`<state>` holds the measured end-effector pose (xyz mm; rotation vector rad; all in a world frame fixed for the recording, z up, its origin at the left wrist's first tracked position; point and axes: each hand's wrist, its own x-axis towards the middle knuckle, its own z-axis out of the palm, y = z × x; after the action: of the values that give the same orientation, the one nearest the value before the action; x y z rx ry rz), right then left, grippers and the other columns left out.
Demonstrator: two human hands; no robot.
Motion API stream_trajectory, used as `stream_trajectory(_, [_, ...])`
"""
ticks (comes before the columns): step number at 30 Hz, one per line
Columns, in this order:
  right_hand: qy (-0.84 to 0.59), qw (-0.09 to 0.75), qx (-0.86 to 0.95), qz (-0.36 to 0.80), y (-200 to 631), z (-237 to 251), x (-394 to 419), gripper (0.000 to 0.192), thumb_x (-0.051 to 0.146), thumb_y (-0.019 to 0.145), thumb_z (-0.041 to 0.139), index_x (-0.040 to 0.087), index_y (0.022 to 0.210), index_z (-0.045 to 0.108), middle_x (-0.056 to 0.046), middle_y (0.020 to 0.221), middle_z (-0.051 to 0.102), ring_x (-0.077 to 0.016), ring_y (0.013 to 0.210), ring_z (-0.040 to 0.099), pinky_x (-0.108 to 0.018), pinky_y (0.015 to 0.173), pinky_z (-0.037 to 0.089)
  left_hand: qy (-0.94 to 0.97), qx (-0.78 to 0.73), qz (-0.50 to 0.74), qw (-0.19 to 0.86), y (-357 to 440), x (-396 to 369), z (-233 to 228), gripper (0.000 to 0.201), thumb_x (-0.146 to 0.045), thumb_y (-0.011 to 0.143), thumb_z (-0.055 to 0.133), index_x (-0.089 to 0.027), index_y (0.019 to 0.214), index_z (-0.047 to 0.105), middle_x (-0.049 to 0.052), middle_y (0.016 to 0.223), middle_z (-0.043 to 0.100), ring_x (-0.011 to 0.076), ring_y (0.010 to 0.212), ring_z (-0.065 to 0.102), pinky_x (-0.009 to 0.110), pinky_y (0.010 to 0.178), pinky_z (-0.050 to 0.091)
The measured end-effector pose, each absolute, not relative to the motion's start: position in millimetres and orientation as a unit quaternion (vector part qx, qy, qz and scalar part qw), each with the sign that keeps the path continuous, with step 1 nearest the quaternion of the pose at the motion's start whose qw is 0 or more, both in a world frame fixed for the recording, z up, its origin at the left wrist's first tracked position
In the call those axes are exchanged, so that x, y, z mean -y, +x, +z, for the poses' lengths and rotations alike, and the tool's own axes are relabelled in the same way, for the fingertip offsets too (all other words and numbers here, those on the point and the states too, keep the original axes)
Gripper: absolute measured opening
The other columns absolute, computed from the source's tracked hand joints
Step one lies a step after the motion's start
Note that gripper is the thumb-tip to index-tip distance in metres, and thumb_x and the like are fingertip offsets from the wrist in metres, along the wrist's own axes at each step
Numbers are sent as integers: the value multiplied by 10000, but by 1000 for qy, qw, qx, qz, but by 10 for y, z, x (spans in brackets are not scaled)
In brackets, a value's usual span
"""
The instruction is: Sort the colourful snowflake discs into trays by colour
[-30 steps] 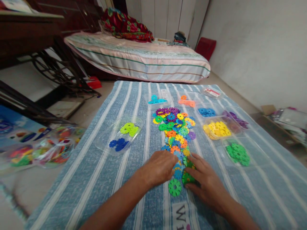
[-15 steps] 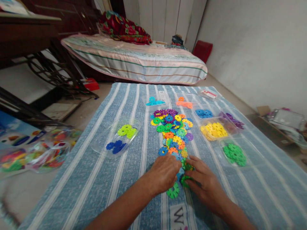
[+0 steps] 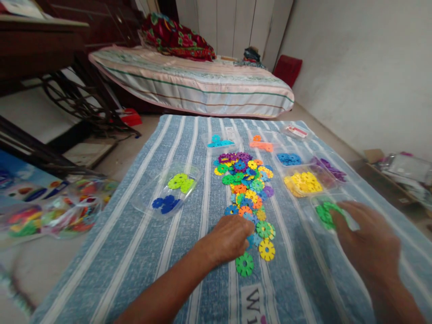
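Two hands over a blue striped cloth (image 3: pixel 135 252). Left hand (image 3: pixel 229 238) palm down, fingers curled loosely, fingertips touching the near end of the mixed pile of toothed plastic discs (image 3: pixel 248 189); whether it pinches one, cannot tell. Just beside its knuckles lie a green disc (image 3: pixel 245 264) and a yellow disc (image 3: pixel 267 249), both flat on the cloth. Right hand (image 3: pixel 367 243), blurred, reaches over the clear tray of green discs (image 3: pixel 326 213), fingers partly spread; grip cannot be made out. Beyond it, a tray of yellow discs (image 3: pixel 303 183). Left of the pile, a clear tray holding lime and dark blue discs (image 3: pixel 170 192). Far edge: trays with cyan (image 3: pixel 219 141), orange (image 3: pixel 261 145) and blue (image 3: pixel 289 158) discs.
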<state>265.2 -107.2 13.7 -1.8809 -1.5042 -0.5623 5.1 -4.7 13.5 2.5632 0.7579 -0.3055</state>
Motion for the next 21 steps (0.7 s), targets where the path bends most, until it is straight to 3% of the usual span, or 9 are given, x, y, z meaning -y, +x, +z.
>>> stream_trajectory(2, [-711,318,588,-221,2656,105,1064,238,390,820,524,193,867,650,-98,883,661,-255,878,622,-468,839,498,926,-284,-111,224,41,30,153,69,-135,733,459,-193,721,494,37,758,620,203,722,590,295,610,422])
stream_trajectory(10, [-605,327,726,-29,1853,-343,1034,156,227,821,538,218,939,639,-73,1029,646,-222,1077,554,-433,905,500,924,-289,-109,225,-41,-36,235,47,-172,745,466,-193,713,494,21,722,597,173,687,559,261,604,391])
stream_trajectory(16, [-586,337,737,5,1641,-382,976,163,179,808,533,239,914,641,-63,1053,639,-226,1089,544,-446,898,504,909,-314,-95,255,-141,-117,427,86,-154,752,453,-187,711,520,3,656,570,140,629,519,239,586,362])
stream_trajectory(21, [-572,327,753,11,1545,-395,954,168,169,809,534,233,937,621,-69,1097,611,-239,1161,484,-464,923,485,882,-409,-25,232,-556,-312,714,183,-197,786,438,-192,869,600,9,719,613,128,654,540,237,625,363])
